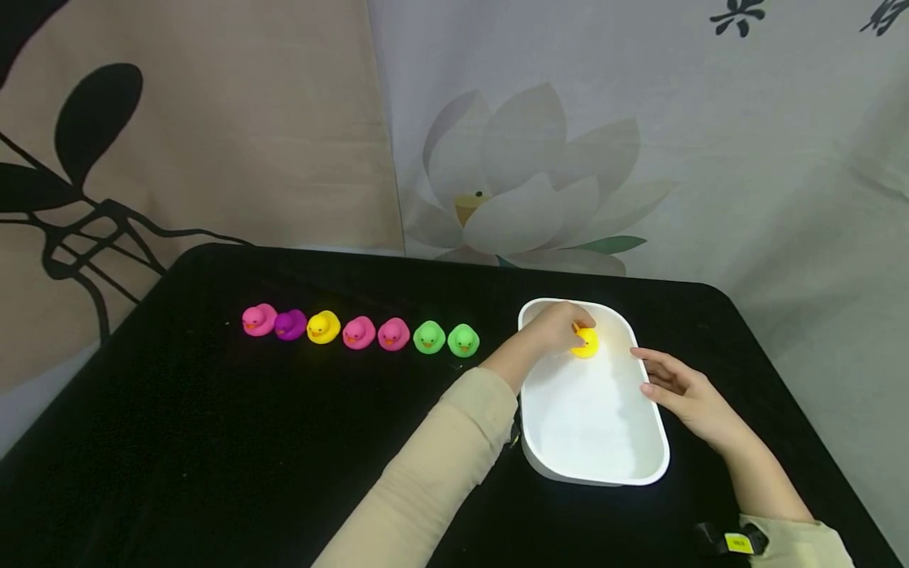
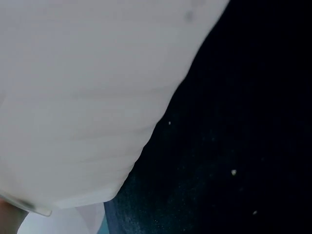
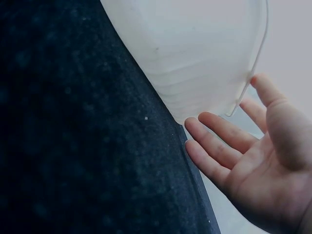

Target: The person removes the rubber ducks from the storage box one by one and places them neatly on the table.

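Observation:
My left hand (image 1: 557,326) reaches over the left wall of a white tray (image 1: 592,442) and pinches a yellow rubber duck (image 1: 585,345) inside its far half. In the left wrist view, the tray's outer wall (image 2: 73,112) fills much of the picture and hides the duck. Beside the tray's right wall is my right hand (image 1: 678,390), its thumb and fingertips at the rim. From the right wrist view, that hand's fingers (image 3: 219,146) are spread and relaxed along the tray's outside, with the thumb up at the rim.
Left of the tray, several rubber ducks stand in a row: pink (image 1: 259,319), purple (image 1: 290,324), yellow (image 1: 323,327), two more pink and two green (image 1: 429,338). Everything rests on a black-covered table (image 1: 248,465). A printed cloth (image 1: 284,118) hangs behind it.

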Demonstrator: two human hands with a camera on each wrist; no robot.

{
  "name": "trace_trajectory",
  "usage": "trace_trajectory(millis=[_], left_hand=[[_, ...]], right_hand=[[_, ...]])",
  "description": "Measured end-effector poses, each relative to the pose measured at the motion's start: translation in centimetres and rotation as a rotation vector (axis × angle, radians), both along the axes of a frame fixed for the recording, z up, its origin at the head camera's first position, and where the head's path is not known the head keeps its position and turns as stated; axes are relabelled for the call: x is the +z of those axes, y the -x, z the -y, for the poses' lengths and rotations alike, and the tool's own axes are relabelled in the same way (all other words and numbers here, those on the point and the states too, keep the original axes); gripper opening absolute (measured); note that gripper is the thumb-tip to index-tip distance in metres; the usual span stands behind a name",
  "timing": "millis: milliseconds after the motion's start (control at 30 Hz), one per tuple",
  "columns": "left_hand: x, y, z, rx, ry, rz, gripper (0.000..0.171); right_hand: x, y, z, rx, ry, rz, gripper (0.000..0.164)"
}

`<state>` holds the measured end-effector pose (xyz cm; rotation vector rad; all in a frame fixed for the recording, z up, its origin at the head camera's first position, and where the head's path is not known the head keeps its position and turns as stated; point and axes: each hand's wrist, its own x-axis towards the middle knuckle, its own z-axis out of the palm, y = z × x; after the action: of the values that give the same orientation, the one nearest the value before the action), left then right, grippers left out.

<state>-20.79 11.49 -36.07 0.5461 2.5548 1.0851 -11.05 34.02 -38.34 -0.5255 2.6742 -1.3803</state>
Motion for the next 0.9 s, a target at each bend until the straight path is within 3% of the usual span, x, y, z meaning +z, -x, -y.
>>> trace_trajectory(millis=[700, 900], left_hand=[[0.14, -0.22, 0.08, 0.000, 0.006, -0.011, 0.036], [0.56, -0.33, 0.31, -0.033, -0.035, -0.081, 0.035]], right_hand=[[0.06, -0.09, 0.25, 0.006, 0.015, -0.010, 0.050], [0.02, -0.07, 0.22, 0.014, 0.021, -0.015, 0.050]])
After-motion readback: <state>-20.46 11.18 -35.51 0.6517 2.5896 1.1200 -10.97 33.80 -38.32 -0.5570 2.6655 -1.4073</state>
